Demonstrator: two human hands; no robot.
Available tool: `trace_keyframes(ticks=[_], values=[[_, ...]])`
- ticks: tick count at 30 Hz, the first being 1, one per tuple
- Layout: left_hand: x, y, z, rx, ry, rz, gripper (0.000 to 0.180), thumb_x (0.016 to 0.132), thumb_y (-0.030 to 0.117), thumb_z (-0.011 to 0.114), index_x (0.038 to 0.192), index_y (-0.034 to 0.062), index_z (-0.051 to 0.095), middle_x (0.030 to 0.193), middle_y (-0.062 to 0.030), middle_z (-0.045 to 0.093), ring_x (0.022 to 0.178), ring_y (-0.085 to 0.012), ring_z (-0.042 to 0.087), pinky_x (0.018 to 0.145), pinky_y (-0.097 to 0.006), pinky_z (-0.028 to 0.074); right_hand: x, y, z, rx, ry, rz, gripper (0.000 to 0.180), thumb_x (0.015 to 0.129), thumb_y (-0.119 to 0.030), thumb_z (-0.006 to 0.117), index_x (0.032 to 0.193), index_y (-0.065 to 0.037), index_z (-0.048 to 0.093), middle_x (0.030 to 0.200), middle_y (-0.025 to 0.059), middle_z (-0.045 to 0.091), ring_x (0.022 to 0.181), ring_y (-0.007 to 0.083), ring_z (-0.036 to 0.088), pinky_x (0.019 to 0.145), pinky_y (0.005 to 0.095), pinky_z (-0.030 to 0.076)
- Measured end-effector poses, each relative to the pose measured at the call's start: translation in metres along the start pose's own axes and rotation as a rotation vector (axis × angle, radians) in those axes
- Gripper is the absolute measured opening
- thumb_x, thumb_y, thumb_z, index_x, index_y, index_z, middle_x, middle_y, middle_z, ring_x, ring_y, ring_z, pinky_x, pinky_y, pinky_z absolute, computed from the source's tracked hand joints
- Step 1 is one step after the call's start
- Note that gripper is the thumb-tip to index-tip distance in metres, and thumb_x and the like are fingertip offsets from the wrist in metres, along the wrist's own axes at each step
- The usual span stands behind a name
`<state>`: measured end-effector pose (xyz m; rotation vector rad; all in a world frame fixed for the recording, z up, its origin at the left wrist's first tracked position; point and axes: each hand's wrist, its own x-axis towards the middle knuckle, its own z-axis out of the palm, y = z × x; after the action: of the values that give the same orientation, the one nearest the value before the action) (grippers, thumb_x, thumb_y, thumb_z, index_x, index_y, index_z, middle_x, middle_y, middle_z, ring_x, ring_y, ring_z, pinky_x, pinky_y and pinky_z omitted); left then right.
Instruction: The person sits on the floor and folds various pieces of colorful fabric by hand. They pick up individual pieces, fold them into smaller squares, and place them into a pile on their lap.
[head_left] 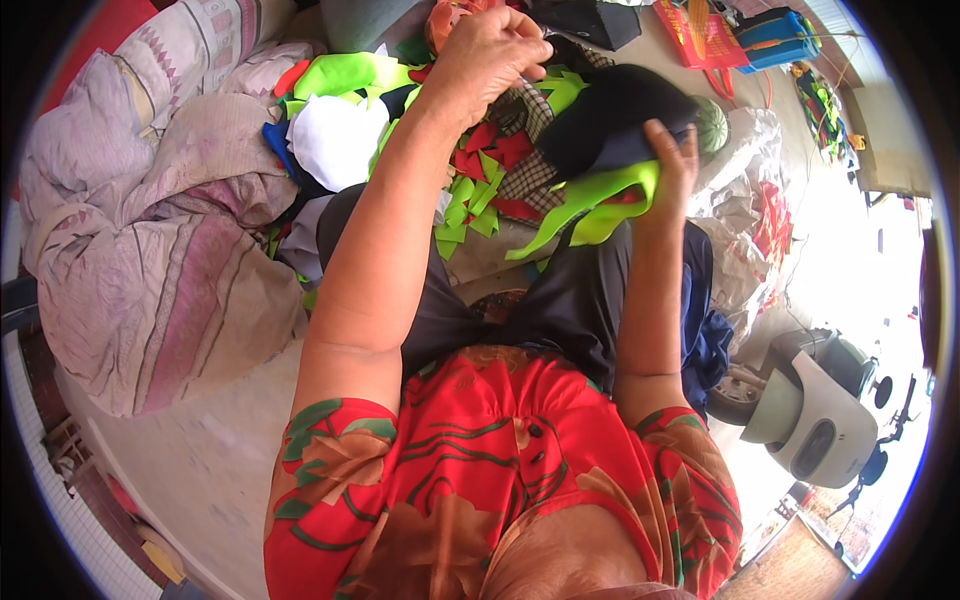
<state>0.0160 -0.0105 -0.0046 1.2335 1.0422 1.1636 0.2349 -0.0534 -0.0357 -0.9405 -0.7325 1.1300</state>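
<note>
On your left lies the big patterned cloth bundle. In front of your right knee is the rounded black cloth piece; your right hand grasps its right edge, with a lime-green cloth strip hanging below. Both look light and limp, likely to sag, so pinch the edges. Your left hand is raised, fingers curled; whether they pinch anything, I cannot tell. Small lime-green scraps lie between.

bright glare right, dark fisheye rim
</note>
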Motion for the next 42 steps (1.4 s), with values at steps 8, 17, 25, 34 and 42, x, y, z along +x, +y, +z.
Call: trace_keyframes(ticks=[8,17,25,34,42], values=[[0.002,0.011,-0.013,-0.053,0.150,0.023,0.014,0.082,0.018,0.060,0.086,0.0050,0.056,0.075,-0.0031,0.062,0.065,-0.0093,0.059,0.057,-0.021,0.045,0.106,-0.019,-0.027,0.014,0.029,-0.189,0.026,0.078,0.000,0.063,0.103,-0.001,0.054,0.090,0.0105,0.061,0.075,0.0222,0.063,0.069,0.0320,0.055],[0.005,-0.004,0.001,0.058,0.104,0.083,0.016,0.078,0.015,0.064,0.082,-0.0002,0.064,0.073,-0.0042,0.063,0.064,-0.0125,0.063,0.057,-0.024,0.048,0.117,0.073,-0.062,-1.290,0.030,-0.254,0.055,0.067,-0.028,0.072,0.115,-0.005,0.057,0.118,0.0204,0.052,0.102,0.0300,0.056,0.089,0.0365,0.043],[-0.003,-0.009,0.033,0.319,0.013,0.099,0.011,0.066,0.017,0.061,0.069,0.0086,0.068,0.074,-0.0143,0.066,0.073,-0.0284,0.066,0.072,-0.037,0.051,0.053,0.191,0.024,-0.974,-0.580,-0.081,0.034,0.077,-0.013,0.067,0.106,0.002,0.059,0.097,0.0089,0.063,0.092,0.0176,0.060,0.081,0.0316,0.047],[-0.012,0.007,0.025,0.381,0.081,0.029,0.009,0.072,0.011,0.057,0.069,0.0053,0.063,0.069,-0.0175,0.064,0.066,-0.0310,0.065,0.068,-0.039,0.052,-0.025,0.272,0.147,-0.981,-1.003,-0.137,0.081,0.064,-0.026,0.078,0.131,-0.009,0.036,0.126,0.0147,0.041,0.095,0.0277,0.058,0.081,0.0391,0.049],[-0.013,0.001,0.030,0.360,0.202,0.156,0.014,0.075,0.013,0.055,0.064,0.0059,0.059,0.062,-0.0173,0.059,0.060,-0.0342,0.061,0.058,-0.043,0.049,-0.026,0.333,0.164,-1.186,-0.927,0.213,0.084,0.061,-0.030,0.078,0.130,-0.010,0.035,0.085,0.0111,0.063,0.083,0.0301,0.062,0.075,0.0385,0.049]])
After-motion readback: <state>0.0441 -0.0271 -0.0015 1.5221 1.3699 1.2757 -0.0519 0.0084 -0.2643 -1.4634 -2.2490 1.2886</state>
